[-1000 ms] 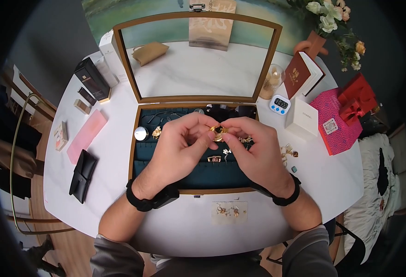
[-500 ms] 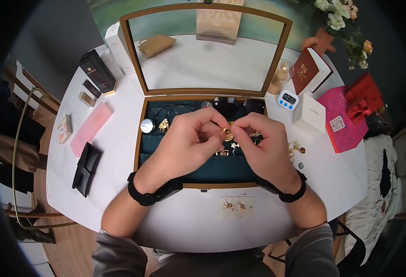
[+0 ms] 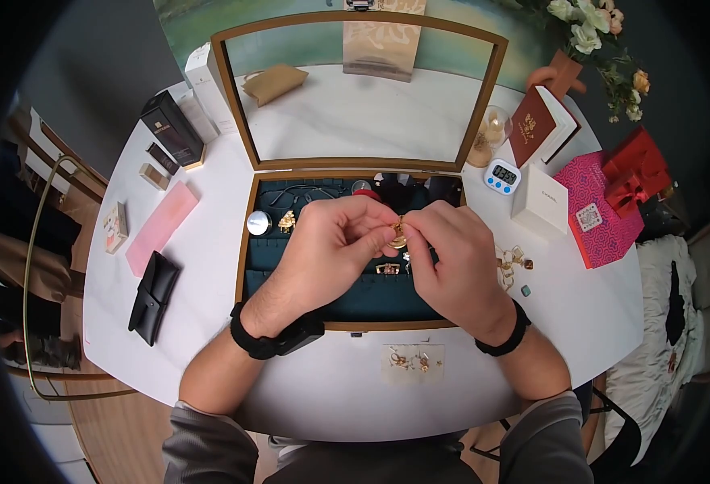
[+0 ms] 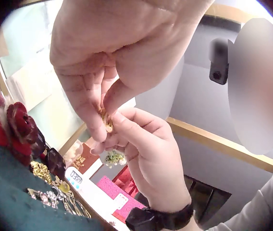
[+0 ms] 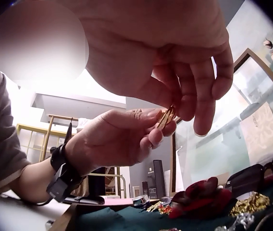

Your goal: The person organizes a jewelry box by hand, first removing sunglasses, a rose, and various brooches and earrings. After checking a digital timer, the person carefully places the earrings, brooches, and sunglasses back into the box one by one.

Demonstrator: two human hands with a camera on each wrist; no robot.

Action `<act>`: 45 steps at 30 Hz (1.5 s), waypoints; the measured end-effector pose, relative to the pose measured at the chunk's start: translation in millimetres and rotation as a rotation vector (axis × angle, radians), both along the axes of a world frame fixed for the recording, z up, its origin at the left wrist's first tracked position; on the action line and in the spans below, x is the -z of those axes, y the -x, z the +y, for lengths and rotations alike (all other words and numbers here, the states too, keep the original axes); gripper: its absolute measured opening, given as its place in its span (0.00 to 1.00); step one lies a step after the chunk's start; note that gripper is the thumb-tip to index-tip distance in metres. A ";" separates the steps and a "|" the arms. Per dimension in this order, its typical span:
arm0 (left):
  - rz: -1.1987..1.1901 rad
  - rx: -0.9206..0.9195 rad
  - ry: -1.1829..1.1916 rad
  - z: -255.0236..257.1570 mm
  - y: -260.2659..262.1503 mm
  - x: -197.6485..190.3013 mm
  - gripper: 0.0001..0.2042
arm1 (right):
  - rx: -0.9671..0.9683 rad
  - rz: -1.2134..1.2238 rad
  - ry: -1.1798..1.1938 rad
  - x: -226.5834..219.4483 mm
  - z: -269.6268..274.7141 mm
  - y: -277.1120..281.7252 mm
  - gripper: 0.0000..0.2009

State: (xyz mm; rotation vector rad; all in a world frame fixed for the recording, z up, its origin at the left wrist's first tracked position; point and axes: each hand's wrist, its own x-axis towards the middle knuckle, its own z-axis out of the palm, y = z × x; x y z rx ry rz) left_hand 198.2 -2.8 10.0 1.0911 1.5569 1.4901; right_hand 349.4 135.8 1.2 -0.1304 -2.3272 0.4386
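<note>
Both hands meet over the open jewelry box, working on a small gold-coloured piece of jewellery. Thumb and fingers of the left hand pinch it from the left. From the other side the right hand pinches its upper end. Seen from the right wrist, the gold piece looks like a narrow, slanted, ridged loop, partly hidden by fingertips. Below on the teal lining lie a jewelled gold band, a gold ornament and a dark red fabric flower.
The box's glass lid stands raised behind the hands. Earrings on a clear card lie in front. To the right are loose jewellery, a timer and a white box; to the left, a black case.
The head view has shifted slightly. The right hand has turned and moved a little inward, its fingers covering more of the gold piece. The left hand keeps its pinch.
</note>
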 end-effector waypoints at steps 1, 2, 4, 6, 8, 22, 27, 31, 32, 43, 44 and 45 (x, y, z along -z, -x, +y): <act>0.000 0.000 -0.001 0.0 -0.2 0.6 0.06 | 0.000 0.000 -0.001 -0.3 -0.1 -0.1 0.03; 0.012 -0.003 -0.014 -0.1 -0.4 1.3 0.06 | 0.004 0.000 -0.018 -0.9 -0.2 -0.2 0.03; 0.025 -0.007 -0.029 0.1 -0.7 1.9 0.06 | 0.007 0.000 -0.036 -1.3 0.0 0.0 0.03; -0.028 -0.009 -0.065 1.1 -1.7 2.1 0.07 | 0.008 0.013 -0.063 -1.0 0.5 -0.4 0.05; -0.022 -0.001 -0.069 0.8 -0.1 4.0 0.09 | 0.004 0.010 -0.067 -0.3 -0.3 -0.2 0.05; -0.027 -0.035 -0.039 1.7 -1.8 1.7 0.06 | -0.011 -0.032 -0.073 7.4 -3.9 -1.0 0.11; 0.030 -0.031 -0.029 1.2 -1.0 4.2 0.05 | -0.024 -0.024 -0.016 11.8 -3.9 -1.7 0.11; 0.000 -0.019 -0.052 2.2 1.5 3.9 0.06 | -0.035 -0.053 0.024 7.6 -4.0 -1.9 0.13; -0.052 -0.043 -0.084 2.8 1.2 2.1 0.06 | -0.049 -0.038 0.072 6.1 -5.0 -1.2 0.15; -0.029 -0.060 -0.035 1.1 11.2 3.9 0.06 | 0.007 0.018 -0.073 5.0 -6.0 2.4 0.20; -0.029 -0.060 -0.035 1.0 11.2 3.7 0.06 | 0.005 0.010 -0.089 4.7 -5.8 2.2 0.19; -0.013 -0.053 -0.014 0.8 11.2 3.3 0.06 | 0.003 0.003 -0.106 4.5 -5.8 2.1 0.19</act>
